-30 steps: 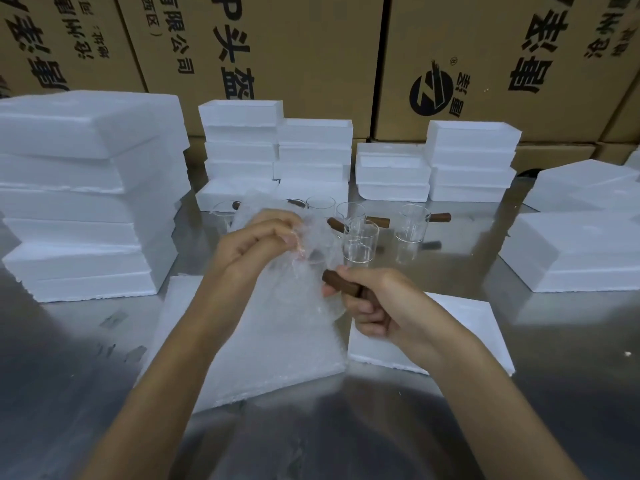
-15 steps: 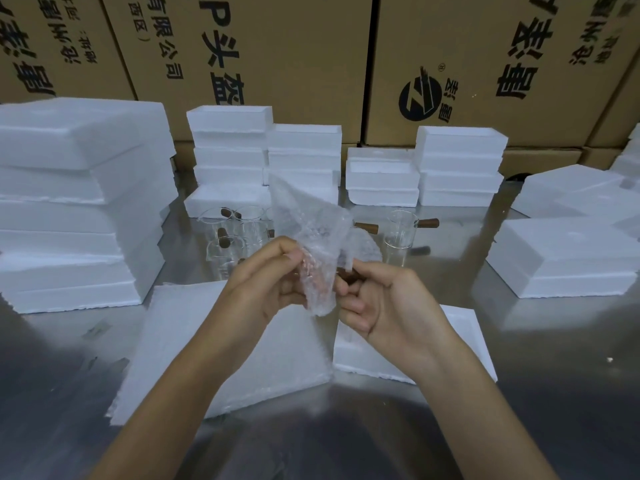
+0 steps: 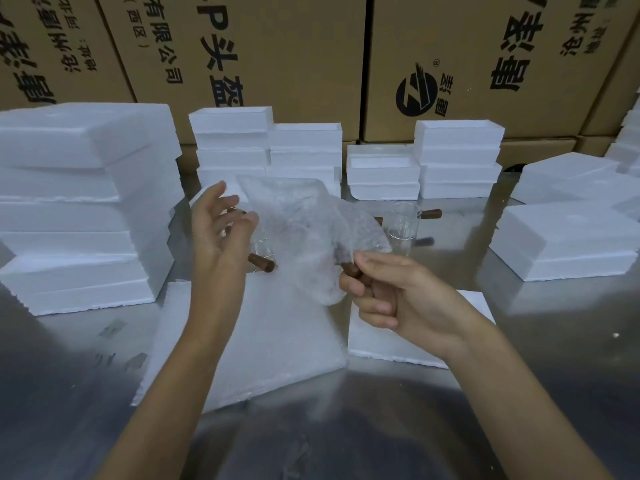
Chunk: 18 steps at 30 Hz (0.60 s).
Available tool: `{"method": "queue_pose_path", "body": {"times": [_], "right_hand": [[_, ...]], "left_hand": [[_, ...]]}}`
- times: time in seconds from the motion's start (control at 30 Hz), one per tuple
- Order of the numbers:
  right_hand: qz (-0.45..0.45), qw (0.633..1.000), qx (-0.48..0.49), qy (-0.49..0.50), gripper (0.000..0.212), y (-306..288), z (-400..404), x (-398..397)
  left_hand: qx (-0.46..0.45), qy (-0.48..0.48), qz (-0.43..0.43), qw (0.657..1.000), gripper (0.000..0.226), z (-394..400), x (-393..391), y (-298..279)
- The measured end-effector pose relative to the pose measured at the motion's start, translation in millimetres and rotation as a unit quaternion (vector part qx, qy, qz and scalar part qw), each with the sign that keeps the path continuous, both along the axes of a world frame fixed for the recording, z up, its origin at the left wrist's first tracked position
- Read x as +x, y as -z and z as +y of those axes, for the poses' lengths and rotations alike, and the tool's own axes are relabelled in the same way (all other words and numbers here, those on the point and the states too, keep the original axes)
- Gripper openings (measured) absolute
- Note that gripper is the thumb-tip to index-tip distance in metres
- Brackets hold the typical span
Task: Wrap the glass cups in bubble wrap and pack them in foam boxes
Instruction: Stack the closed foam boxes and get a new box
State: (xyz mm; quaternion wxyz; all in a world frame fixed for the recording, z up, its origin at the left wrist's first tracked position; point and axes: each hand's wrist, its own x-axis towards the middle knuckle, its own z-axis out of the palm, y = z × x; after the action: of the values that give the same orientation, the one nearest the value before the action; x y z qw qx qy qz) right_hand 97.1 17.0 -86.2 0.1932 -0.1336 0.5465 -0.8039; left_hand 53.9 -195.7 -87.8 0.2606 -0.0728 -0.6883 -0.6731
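Near edge: bare metal table (image 3: 571,393), open to reach.
Left flank: tall foam stack (image 3: 86,202), blocking.
Rear: foam box stacks (image 3: 304,150) before cartons (image 3: 277,46), closing off.
Right flank: low foam boxes (image 3: 568,244).
Centre: flat foam slabs (image 3: 277,341), loose glass cup (image 3: 403,226) behind.

Left hand (image 3: 221,230): showing bare, wearing no glove, ring or band.
Right hand (image 3: 398,296): showing bare as well, its fingers (image 3: 375,308) carrying short, plain nails.
Forearms: running bare back from the fingers to the bottom edge, wearing no sleeve, watch or strap.
Left fingers (image 3: 216,197): appearing blurred, nails not showing clearly.
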Motion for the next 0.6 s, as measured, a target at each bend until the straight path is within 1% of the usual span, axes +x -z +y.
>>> {"method": "queue_pose_path", "body": {"times": [0.03, 0.1, 0.17, 0.2, 0.3, 0.4, 0.47, 0.53, 0.6], "right_hand": [[-0.003, 1.0, -0.018, -0.019, 0.03, 0, 1, 1], [-0.007, 0.998, -0.042, -0.045, 0.024, 2, 0, 3], [-0.01, 0.997, -0.059, -0.052, 0.019, 5, -2, 3], [-0.011, 0.996, -0.069, -0.052, 0.015, 7, -2, 2], [-0.011, 0.995, -0.087, -0.055, 0.013, 11, 0, 0], [-0.007, 0.995, -0.075, -0.064, 0.013, 15, 2, 0], [-0.003, 0.996, -0.057, -0.064, 0.018, 17, 0, 0], [-0.002, 0.997, -0.043, -0.062, 0.024, 18, -4, 1], [-0.008, 0.998, -0.022, -0.056, 0.026, 18, -7, 2]], "left_hand": [[0.0, 0.019, -0.036, 0.999, 0.058, -3, -4, 2], [0.017, 0.11, -0.103, 0.988, 0.064, -4, -9, 7], [0.064, 0.22, -0.139, 0.963, 0.061, 0, -9, 10], [0.074, 0.244, -0.147, 0.956, 0.06, 3, -8, 9], [0.036, 0.251, -0.177, 0.951, 0.071, 11, -1, 8], [-0.003, 0.3, -0.203, 0.932, 0.085, 15, 4, 9], [0.002, 0.318, -0.21, 0.924, 0.087, 18, 6, 9], [0.02, 0.327, -0.212, 0.921, 0.084, 21, 6, 10], [0.04, 0.339, -0.215, 0.915, 0.083, 23, 8, 10]]}}
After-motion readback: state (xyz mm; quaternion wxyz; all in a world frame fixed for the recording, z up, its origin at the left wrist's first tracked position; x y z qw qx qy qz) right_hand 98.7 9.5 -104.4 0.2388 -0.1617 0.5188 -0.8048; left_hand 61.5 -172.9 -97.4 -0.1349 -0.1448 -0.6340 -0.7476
